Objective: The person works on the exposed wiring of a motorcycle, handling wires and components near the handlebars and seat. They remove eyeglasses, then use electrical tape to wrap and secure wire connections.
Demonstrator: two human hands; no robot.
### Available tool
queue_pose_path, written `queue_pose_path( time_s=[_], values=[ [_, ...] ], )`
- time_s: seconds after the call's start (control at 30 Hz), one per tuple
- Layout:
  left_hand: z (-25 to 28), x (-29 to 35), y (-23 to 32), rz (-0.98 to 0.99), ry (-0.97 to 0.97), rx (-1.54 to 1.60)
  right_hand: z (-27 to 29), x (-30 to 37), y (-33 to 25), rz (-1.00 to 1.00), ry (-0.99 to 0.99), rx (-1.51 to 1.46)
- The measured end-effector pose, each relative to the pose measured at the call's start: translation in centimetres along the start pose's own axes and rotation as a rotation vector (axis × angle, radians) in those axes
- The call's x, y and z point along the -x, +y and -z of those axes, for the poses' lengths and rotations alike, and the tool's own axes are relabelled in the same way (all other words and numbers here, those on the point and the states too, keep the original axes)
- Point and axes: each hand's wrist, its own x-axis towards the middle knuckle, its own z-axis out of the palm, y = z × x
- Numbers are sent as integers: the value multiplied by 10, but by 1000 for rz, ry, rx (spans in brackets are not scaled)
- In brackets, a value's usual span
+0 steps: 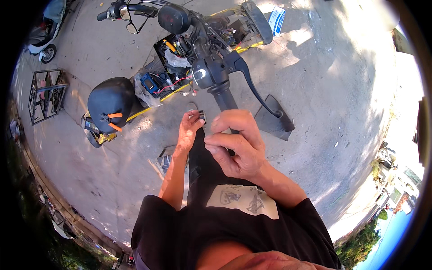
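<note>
My left hand [188, 129] is closed, its thumb and fingertips gripping a small dark roll [202, 116] that looks like black tape. Nearer to me, my right hand [240, 146] is curled, with thumb and forefinger pinched together; whatever might be between them is too small to make out. Just beyond the right hand, a black handlebar grip [223, 98] and a curved brake lever [252, 81] stick out from the scooter's handlebar. The right hand partly covers the grip's near end, so I cannot tell whether they touch.
The yellow-framed scooter's open body holds loose wires and a blue handheld device [149, 83]. Orange-handled pliers [114, 121] rest on its black seat [110, 99]. A metal frame [47, 95] stands at the left, below another parked scooter [48, 29]. A mirror [131, 28] juts out far ahead.
</note>
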Motion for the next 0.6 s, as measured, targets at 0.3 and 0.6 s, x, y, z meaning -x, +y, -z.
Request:
queue_pose_path(
  time_s=[0.3,0.6],
  values=[
    [-188,94,-46,-19,-283,473,150,139,20,-511,-185,148],
    [-286,30,3,-84,-266,335,218,79,114,-572,-382,-16]
  ],
)
